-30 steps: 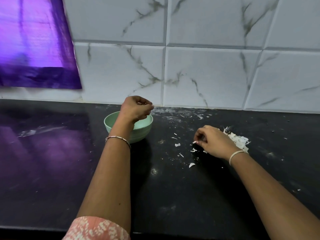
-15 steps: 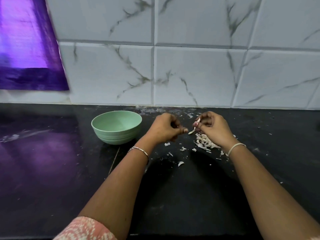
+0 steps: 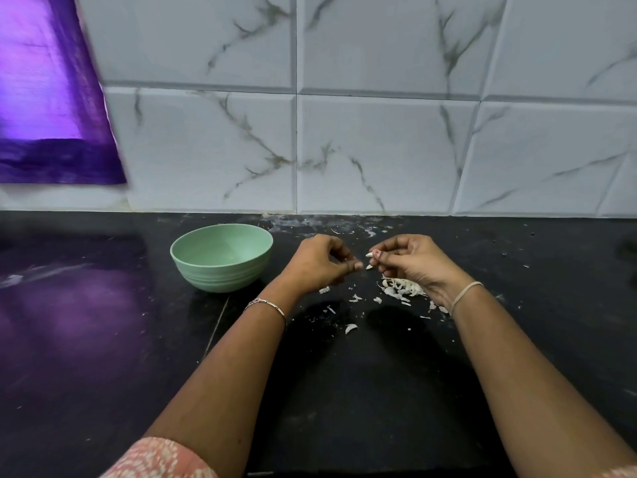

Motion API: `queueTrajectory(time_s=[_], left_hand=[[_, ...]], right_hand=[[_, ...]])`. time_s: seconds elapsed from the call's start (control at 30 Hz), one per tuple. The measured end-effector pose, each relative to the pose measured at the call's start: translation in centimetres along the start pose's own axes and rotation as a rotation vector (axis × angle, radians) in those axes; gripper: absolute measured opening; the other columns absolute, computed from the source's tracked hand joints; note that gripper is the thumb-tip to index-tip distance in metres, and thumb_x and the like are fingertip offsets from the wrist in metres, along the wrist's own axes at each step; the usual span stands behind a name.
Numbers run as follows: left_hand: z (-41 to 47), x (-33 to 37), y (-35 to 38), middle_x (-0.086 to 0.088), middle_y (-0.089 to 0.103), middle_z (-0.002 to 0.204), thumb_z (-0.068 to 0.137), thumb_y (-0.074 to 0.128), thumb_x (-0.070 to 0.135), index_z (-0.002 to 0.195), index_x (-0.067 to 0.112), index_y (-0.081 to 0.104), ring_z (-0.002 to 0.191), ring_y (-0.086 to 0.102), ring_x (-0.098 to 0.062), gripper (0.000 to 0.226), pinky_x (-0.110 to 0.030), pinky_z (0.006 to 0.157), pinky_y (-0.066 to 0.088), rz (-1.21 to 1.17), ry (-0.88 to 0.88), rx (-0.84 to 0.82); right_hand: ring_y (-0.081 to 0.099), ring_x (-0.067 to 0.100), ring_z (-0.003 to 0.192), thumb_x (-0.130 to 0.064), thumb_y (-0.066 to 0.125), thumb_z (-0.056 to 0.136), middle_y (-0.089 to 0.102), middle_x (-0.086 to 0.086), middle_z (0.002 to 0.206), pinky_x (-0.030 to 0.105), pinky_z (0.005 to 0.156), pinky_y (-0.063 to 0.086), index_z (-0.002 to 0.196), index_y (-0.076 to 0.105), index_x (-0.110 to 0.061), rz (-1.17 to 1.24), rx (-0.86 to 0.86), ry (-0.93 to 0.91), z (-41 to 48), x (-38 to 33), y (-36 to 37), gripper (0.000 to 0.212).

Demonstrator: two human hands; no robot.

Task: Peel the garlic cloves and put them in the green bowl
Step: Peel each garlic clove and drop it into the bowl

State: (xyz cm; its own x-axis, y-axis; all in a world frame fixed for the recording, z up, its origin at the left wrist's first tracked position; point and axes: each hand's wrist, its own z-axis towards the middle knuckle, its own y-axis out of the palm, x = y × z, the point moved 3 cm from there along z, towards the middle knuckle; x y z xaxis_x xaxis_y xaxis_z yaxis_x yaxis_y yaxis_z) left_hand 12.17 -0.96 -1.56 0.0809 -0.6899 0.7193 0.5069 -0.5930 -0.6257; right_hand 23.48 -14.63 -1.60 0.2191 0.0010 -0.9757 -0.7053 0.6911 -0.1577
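The green bowl (image 3: 220, 276) stands on the black counter (image 3: 344, 391), left of both hands; no clove shows in the part of its inside that I see. My right hand (image 3: 413, 265) pinches a small pale garlic clove (image 3: 370, 254) at its fingertips, raised above the counter. My left hand (image 3: 320, 265) hovers just left of the clove, fingers curled and thumb against forefinger, with nothing visibly held. A tiny white scrap (image 3: 369, 267) sits between the two hands' fingertips.
A heap of white garlic skins (image 3: 401, 289) lies under my right hand, with loose flakes (image 3: 351, 328) scattered toward me. The marble-tiled wall (image 3: 379, 150) closes the back. A purple sheet (image 3: 51, 98) hangs at the upper left, reflected on the counter.
My left hand came back from over the bowl to meet my right hand, which lifted a clove off the counter. Since half a second ago both hands stay close together at the clove.
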Motion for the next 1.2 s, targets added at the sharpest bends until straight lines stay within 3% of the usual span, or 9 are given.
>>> queueTrajectory(time_s=[0.1, 0.23, 0.33, 0.4, 0.57, 0.7, 0.93, 1.2], left_hand=[[0.2, -0.1, 0.2, 0.008, 0.064, 0.057, 0.082, 0.077, 0.035, 0.074, 0.011, 0.070, 0.047, 0.058, -0.002, 0.026, -0.017, 0.055, 0.049, 0.058, -0.013, -0.001], [0.1, 0.1, 0.2, -0.003, 0.072, 0.079, 0.072, 0.085, 0.030, 0.074, 0.011, 0.069, 0.053, 0.057, -0.003, 0.025, -0.011, 0.053, 0.044, 0.090, -0.024, -0.080], [0.0, 0.4, 0.1, 0.007, 0.066, 0.066, 0.074, 0.083, 0.034, 0.079, 0.012, 0.069, 0.049, 0.053, 0.006, 0.026, -0.012, 0.056, 0.043, 0.108, 0.001, -0.038], [0.0, 0.5, 0.0, 0.011, 0.065, 0.071, 0.073, 0.083, 0.037, 0.084, 0.016, 0.067, 0.058, 0.055, 0.006, 0.029, -0.013, 0.061, 0.044, 0.122, 0.041, -0.005], [0.0, 0.7, 0.0, 0.012, 0.067, 0.082, 0.076, 0.081, 0.038, 0.082, 0.030, 0.064, 0.074, 0.062, -0.004, 0.019, -0.031, 0.077, 0.054, 0.194, 0.062, 0.010], [-0.5, 1.1, -0.3, 0.014, 0.065, 0.075, 0.079, 0.076, 0.045, 0.080, 0.027, 0.066, 0.079, 0.062, -0.010, 0.020, -0.030, 0.072, 0.051, 0.300, 0.026, 0.056], [-1.0, 1.8, -0.1, 0.008, 0.066, 0.102, 0.089, 0.064, 0.043, 0.098, 0.026, 0.065, 0.098, 0.060, -0.017, 0.020, -0.030, 0.074, 0.043, 0.510, 0.122, 0.204], [-1.2, 2.1, 0.3, 0.007, 0.062, 0.104, 0.093, 0.059, 0.041, 0.099, 0.023, 0.060, 0.101, 0.058, -0.018, 0.019, -0.028, 0.071, 0.034, 0.535, 0.198, 0.236]], right_hand=[[0.060, 0.007, 0.055, -0.001, 0.068, 0.086, 0.069, 0.007, 0.071, 0.016, 0.054, 0.052, 0.090, 0.068, -0.002, -0.026, -0.051, 0.007, -0.1, 0.1, 0.5, 0.004], [0.060, 0.009, 0.055, -0.005, 0.068, 0.086, 0.068, 0.009, 0.072, 0.016, 0.053, 0.052, 0.088, 0.068, -0.002, -0.002, -0.088, 0.029, -0.2, 0.0, 0.9, 0.003], [0.058, 0.008, 0.050, -0.004, 0.070, 0.084, 0.066, 0.008, 0.065, 0.015, 0.049, 0.049, 0.087, 0.068, -0.002, -0.006, -0.088, 0.027, -0.3, -0.1, 1.0, 0.004], [0.056, 0.006, 0.048, -0.004, 0.073, 0.081, 0.065, 0.005, 0.060, 0.014, 0.047, 0.046, 0.088, 0.069, -0.001, -0.027, -0.085, 0.026, -0.4, -0.1, 0.9, 0.009], [0.051, 0.005, 0.048, -0.012, 0.072, 0.085, 0.062, 0.005, 0.063, 0.015, 0.048, 0.044, 0.082, 0.068, -0.004, -0.105, -0.084, -0.001, -0.5, -0.1, 1.1, 0.009], [0.048, 0.005, 0.044, -0.017, 0.068, 0.089, 0.060, -0.003, 0.054, 0.015, 0.047, 0.042, 0.077, 0.066, -0.003, -0.150, -0.063, -0.013, -0.4, -0.1, 1.5, 0.019], [0.048, 0.006, 0.047, -0.010, 0.068, 0.088, 0.064, 0.006, 0.069, 0.017, 0.048, 0.043, 0.081, 0.067, -0.003, 0.045, -0.013, 0.115, -0.1, 0.4, 1.5, 0.009], [0.049, 0.006, 0.049, -0.019, 0.062, 0.094, 0.055, 0.005, 0.077, 0.015, 0.042, 0.047, 0.087, 0.060, -0.009, 0.165, -0.027, 0.237, -0.2, 0.5, 1.8, 0.012]])
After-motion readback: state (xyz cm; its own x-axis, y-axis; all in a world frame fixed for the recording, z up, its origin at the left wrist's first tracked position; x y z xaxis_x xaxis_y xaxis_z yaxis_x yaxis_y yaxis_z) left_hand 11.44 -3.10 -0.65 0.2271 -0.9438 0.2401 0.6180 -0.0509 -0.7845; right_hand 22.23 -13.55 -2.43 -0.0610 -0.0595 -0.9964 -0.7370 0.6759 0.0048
